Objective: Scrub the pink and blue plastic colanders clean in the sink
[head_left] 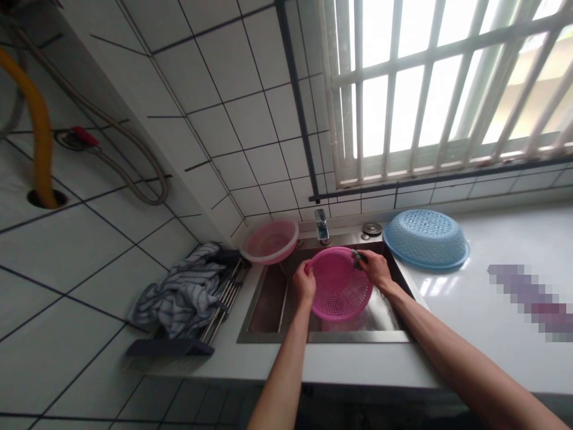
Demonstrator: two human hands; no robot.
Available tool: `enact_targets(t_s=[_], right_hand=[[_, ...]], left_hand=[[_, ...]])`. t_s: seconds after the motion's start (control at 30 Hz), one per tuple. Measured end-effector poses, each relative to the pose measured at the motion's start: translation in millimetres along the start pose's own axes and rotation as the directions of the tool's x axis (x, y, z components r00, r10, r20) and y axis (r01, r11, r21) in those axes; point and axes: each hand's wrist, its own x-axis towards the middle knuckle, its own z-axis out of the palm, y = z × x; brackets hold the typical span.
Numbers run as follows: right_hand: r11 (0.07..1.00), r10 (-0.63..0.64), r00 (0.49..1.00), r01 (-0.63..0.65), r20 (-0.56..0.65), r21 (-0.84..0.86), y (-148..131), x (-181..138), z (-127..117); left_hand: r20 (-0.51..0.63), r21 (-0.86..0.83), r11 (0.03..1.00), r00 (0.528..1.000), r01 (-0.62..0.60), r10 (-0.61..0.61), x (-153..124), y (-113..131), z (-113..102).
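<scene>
A pink plastic colander (338, 292) is held tilted over the steel sink (264, 304), its inside facing me. Gripping its left rim is my left hand (304, 282), with the fingers closed. My right hand (375, 267) is at the upper right rim, its fingers closed around a green scrubbing pad (357, 258) that touches the colander. The exact material of the pad is hard to make out. Behind the colander stands a chrome faucet (321, 224).
A pink basin (271, 240) rests at the sink's back left corner. On the right counter (483, 239) lies an upturned blue basket (427, 237). A striped cloth (179, 292) hangs over a metal rack (226, 292) at left. A barred window (430, 60) is above.
</scene>
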Motion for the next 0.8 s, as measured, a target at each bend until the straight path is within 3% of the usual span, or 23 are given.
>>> enact_targets(t_s=[0.13,0.37,0.47,0.67,0.8], right_hand=[[0.999,-0.050,0.996,0.050,0.071,0.013,-6.4,-3.2,-0.1],[0.977,-0.210,0.949,0.210,0.236,0.024,-43.7,-13.7,17.7],[0.979,-0.201,0.960,0.202,0.197,0.015,-43.3,-11.8,16.7],[0.989,-0.147,0.986,0.145,0.081,0.032,-29.1,-9.5,4.0],[0.965,-0.261,0.955,0.262,0.141,0.012,-43.3,-12.8,12.5]], left_hand=[[0.054,0.022,0.983,0.982,-0.183,0.181,-2.3,8.0,1.1],[0.286,-0.062,0.978,0.936,-0.198,0.207,-9.4,15.7,9.1],[0.271,-0.079,0.974,0.936,-0.211,0.225,-7.7,13.8,7.8],[0.234,0.081,0.985,0.963,-0.154,0.132,-0.9,6.9,1.2],[0.305,0.108,0.970,0.935,-0.220,0.178,-6.3,16.6,11.4]])
